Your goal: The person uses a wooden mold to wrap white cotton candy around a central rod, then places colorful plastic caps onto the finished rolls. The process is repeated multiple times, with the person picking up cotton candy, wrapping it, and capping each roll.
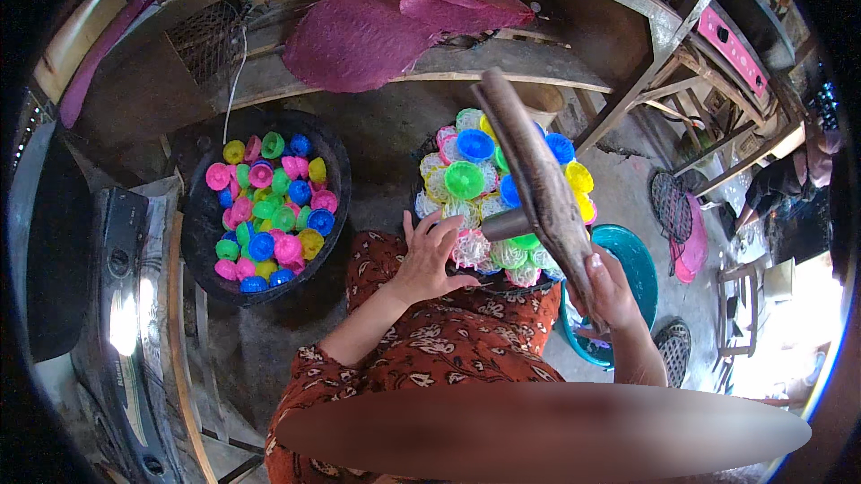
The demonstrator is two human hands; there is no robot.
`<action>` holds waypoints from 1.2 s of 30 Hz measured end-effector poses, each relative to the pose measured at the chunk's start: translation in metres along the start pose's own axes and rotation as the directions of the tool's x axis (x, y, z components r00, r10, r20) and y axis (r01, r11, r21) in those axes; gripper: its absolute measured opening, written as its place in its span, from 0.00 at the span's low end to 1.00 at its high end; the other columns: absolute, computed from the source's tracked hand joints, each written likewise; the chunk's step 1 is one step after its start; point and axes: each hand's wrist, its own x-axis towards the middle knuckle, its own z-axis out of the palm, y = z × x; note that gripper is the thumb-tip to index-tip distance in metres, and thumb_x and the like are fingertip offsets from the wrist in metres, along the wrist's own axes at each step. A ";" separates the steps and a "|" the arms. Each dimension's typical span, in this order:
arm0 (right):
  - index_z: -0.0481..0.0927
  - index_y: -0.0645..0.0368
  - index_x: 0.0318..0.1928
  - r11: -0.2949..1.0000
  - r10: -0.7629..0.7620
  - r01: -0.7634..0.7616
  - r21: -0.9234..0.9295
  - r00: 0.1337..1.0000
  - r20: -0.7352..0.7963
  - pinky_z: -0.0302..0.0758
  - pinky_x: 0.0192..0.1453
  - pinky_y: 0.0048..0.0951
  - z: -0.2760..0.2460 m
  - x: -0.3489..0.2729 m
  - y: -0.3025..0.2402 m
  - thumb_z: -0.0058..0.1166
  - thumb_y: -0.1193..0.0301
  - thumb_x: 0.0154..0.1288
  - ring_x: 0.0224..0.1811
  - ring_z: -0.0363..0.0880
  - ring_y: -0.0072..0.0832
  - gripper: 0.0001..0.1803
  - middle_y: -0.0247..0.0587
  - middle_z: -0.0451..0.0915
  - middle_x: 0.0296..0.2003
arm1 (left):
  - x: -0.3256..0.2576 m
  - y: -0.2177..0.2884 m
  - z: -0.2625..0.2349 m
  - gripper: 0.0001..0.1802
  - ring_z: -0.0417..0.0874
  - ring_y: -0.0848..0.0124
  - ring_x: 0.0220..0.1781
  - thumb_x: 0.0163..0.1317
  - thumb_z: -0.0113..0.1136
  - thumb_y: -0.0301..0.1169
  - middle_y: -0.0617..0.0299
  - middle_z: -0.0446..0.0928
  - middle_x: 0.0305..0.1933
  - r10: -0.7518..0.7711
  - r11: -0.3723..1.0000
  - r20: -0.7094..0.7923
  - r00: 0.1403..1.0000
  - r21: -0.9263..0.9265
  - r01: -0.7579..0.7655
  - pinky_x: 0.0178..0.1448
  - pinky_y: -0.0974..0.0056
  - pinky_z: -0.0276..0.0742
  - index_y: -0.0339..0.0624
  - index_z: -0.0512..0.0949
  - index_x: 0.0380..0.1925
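Observation:
My right hand [612, 294] grips the lower end of a long wooden bar [549, 183]. From the bar a metal tube [508, 226] sticks out leftward, over several small plastic moulds. Fingers spread, my left hand [430, 261] is beside a pink mould [470, 249] covered in white strands; whether it touches cannot be made out. The pile in front of me mixes strand-covered moulds with bare ones, such as a green mould [464, 180] and a blue mould [475, 145]. The bar hides part of the pile.
At left stands a black basin [335, 181] of colourful plastic moulds. A teal basin [642, 279] is at my right, partly behind my forearm. A pink sheet [359, 40] lies on a wooden bench [457, 62] ahead. A gas stove [121, 305] is at far left.

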 end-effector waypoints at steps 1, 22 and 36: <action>0.68 0.65 0.48 0.997 -0.004 0.005 0.077 1.000 -0.006 0.60 0.12 0.20 -0.003 -0.006 0.000 0.31 0.46 0.69 0.10 0.65 0.20 0.31 0.36 0.72 0.17 | 0.002 0.002 0.000 0.58 0.57 0.51 0.65 0.43 0.67 0.57 0.57 0.57 0.66 -0.022 1.000 0.023 1.000 -0.010 0.022 0.65 0.30 0.31 0.51 0.43 0.68; 0.71 0.66 0.50 0.788 0.148 0.263 0.557 0.797 -0.586 0.57 0.06 0.20 -0.094 -0.136 0.044 0.30 0.42 0.68 0.05 0.62 0.22 0.36 0.38 0.70 0.13 | 0.035 0.027 -0.009 0.62 0.63 0.56 0.63 0.45 0.68 0.55 0.58 0.75 0.54 0.016 0.999 0.029 0.999 0.030 -0.017 0.67 0.35 0.24 0.42 0.37 0.68; 0.72 0.57 0.46 0.415 0.468 0.226 0.881 0.777 -0.420 0.59 0.09 0.19 -0.072 -0.159 0.167 0.42 0.45 0.66 0.08 0.61 0.19 0.27 0.31 0.66 0.15 | 0.058 0.039 -0.039 0.53 0.74 0.65 0.51 0.54 0.59 0.41 0.53 0.73 0.50 -0.536 0.608 -0.090 0.839 -0.730 0.310 0.60 0.60 0.65 0.35 0.35 0.68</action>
